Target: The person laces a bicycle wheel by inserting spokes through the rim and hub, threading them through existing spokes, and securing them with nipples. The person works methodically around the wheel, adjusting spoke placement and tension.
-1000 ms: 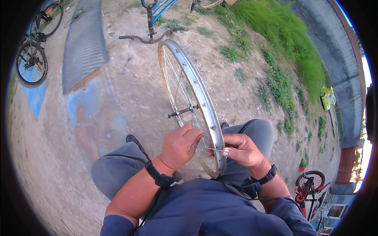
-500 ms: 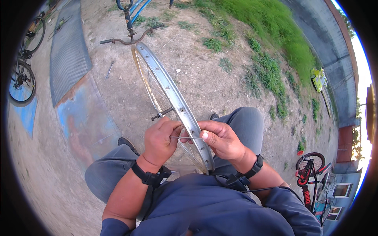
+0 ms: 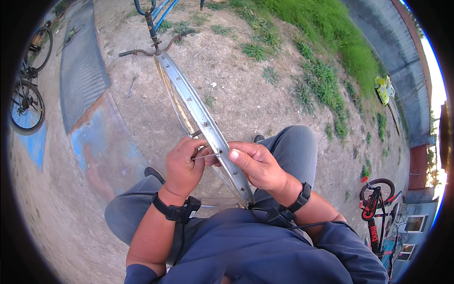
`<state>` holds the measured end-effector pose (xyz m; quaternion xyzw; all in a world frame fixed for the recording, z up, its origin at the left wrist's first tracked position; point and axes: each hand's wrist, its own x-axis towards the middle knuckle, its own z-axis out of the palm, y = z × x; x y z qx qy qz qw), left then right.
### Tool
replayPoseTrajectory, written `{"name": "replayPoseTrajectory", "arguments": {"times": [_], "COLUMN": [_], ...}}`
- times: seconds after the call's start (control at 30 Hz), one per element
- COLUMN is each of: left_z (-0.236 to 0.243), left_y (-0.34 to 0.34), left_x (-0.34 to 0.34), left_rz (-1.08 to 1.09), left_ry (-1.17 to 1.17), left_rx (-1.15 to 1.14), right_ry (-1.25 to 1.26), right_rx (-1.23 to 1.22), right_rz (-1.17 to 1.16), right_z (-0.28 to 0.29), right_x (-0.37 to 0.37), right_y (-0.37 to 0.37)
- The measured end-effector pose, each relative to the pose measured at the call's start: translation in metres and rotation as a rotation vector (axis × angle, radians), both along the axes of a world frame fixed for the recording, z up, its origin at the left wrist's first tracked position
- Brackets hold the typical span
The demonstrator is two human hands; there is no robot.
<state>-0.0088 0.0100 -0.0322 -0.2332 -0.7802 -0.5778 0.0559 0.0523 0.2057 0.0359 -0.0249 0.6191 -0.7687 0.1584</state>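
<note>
A bare silver bicycle wheel rim stands upright between my knees, tilted, with a row of holes along its channel. Some spokes run to the hub, whose axle shows beyond my left fingers. My left hand is closed, pinching a thin metal spoke. The spoke's far end lies at the rim's edge, close to a hole; whether it is in the hole I cannot tell. My right hand grips the rim from the right, thumb near the channel and fingers partly hidden behind it.
Past the rim, a rusty handlebar joins a blue bicycle frame. A wrench lies on the dirt beside a painted metal sheet. Bicycles stand at the left and right. Grass grows along a wall.
The spoke, which lay across the rim's channel toward my right thumb, has drawn back left to the rim's edge. Both hands and the rim have shifted slightly left and up.
</note>
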Motion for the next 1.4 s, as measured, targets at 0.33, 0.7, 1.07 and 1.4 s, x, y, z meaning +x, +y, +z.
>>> {"name": "replayPoseTrajectory", "arguments": {"times": [0.33, 0.7, 1.07, 1.4], "left_z": [0.012, 0.006, -0.027, -0.069], "left_y": [-0.015, -0.025, -0.027, -0.023], "left_x": [0.002, -0.002, -0.012, -0.016], "left_rz": [0.014, 0.218, 0.287, 0.332], "left_ry": [-0.021, -0.997, -1.084, -1.191], "left_rx": [0.019, 0.668, 0.608, 0.588], "right_ry": [0.067, -0.030, -0.009, -0.012], "right_rx": [-0.083, -0.085, -0.032, -0.071], "right_rz": [0.035, -0.003, -0.064, -0.129], "right_z": [-0.003, -0.001, 0.001, 0.002], "right_x": [-0.007, -0.006, -0.010, -0.013], "right_y": [-0.008, -0.006, 0.000, 0.001]}}
